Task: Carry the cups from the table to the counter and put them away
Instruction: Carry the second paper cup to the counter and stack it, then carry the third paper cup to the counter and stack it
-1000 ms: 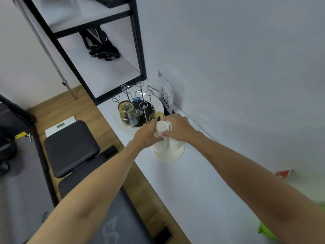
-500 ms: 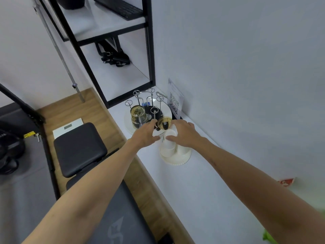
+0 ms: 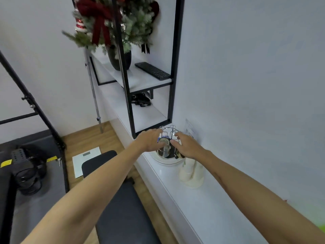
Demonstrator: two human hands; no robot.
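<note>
Both hands have left the white cups (image 3: 191, 171), now standing free at centre right. The left hand (image 3: 149, 141) and right hand (image 3: 187, 146) now reach over the wire cup rack (image 3: 168, 132), flanking a glass (image 3: 165, 147).

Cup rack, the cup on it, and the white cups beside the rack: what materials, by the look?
Cup rack: thin bright loops, likely chromed steel wire, on a glossy white round base, plastic or ceramic, unclear. Cup on the rack: see-through with highlights, probably glass. White cups, upside down: matte, opaque cream; paper or plastic, too blurred to settle.
</note>
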